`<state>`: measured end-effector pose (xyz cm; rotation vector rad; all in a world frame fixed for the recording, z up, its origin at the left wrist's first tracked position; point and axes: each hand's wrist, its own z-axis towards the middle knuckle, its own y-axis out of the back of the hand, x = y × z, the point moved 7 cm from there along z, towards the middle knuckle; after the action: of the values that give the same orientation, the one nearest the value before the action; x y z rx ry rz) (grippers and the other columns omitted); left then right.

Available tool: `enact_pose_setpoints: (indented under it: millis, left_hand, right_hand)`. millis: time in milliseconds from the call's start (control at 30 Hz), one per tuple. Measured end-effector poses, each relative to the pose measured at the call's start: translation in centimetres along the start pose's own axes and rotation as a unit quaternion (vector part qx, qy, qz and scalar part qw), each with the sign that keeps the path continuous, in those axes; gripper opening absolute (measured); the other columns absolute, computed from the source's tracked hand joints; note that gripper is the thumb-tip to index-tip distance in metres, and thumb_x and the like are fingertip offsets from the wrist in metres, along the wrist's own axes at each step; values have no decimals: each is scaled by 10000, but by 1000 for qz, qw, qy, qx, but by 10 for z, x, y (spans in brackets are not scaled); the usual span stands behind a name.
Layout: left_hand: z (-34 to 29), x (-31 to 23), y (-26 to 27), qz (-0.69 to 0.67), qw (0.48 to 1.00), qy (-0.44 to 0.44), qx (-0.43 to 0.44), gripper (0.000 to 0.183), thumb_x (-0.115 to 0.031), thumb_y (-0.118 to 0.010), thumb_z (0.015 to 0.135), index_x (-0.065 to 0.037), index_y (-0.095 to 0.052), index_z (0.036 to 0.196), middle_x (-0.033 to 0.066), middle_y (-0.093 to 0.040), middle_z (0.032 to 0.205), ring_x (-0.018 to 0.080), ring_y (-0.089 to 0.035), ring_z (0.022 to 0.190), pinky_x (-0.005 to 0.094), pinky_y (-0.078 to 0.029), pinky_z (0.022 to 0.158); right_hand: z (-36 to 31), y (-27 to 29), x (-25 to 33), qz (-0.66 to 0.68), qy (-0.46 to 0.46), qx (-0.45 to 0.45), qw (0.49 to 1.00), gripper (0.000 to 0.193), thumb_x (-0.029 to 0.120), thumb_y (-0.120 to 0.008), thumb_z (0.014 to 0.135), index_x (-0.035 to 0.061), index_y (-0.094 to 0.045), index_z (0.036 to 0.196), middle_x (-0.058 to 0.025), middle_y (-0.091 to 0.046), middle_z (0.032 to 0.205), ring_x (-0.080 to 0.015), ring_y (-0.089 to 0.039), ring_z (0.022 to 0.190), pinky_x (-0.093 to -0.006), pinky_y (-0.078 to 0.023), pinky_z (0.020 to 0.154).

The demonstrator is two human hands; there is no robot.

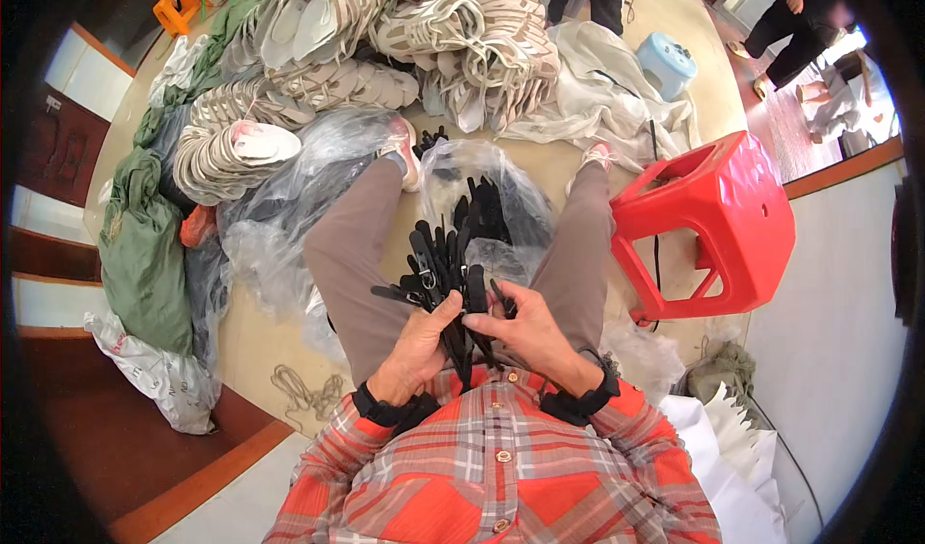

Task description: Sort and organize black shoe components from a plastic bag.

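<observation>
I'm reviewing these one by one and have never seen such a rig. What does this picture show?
There is no machine: these are a person's bare hands, seen from a fisheye camera worn on the head and looking down, so straight edges bend near the rim. The left hand holds a bunch of black straps, some with buckles; the right hand grips among them. On the floor, a clear plastic bag holds more straps, with stacked beige shoe pieces beyond and a red stool to the right.
</observation>
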<state>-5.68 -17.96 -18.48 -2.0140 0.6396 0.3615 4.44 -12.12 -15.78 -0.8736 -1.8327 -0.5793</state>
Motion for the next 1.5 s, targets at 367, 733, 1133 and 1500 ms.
enact_pose_setpoints:
  millis: [367, 733, 1133, 1500]
  left_hand:
    - [2, 4, 5, 19, 998, 53, 15, 270, -100, -596, 800, -13, -532, 1048, 80, -606, 865, 199, -595, 752, 346, -505, 697]
    - [-3, 3, 4, -27, 998, 58, 19, 264, -51, -633, 779, 12, -550, 1022, 96, -609, 884, 196, -605, 744, 302, -530, 663]
    - [-4, -6, -16, 55, 998, 34, 15, 300, 5, -622, 741, -16, -546, 1030, 69, -589, 923, 191, -582, 819, 327, -507, 722]
    - [-4, -3, 4, 19, 999, 20, -31, 327, 24, -601, 757, 0, -516, 1071, 93, -594, 903, 200, -610, 765, 314, -506, 655]
  right_hand:
    - [0, -8, -26, 386, -133, 72, 910, 171, 146, -578, 844, 44, -497, 954, -12, -506, 737, -119, -500, 610, -231, -380, 478]
    - [-2, -2, -16, 382, -150, 50, 911, 126, 174, -591, 851, 75, -514, 838, 13, -504, 669, -82, -452, 521, -231, -364, 466]
    - [3, -9, -18, 294, -99, 74, 948, 165, 164, -619, 829, 41, -509, 831, -13, -525, 690, -88, -436, 503, -238, -377, 474]
    - [10, 20, -4, 429, -72, 18, 900, 188, 129, -577, 827, 33, -466, 943, -56, -519, 733, -157, -507, 566, -325, -451, 555]
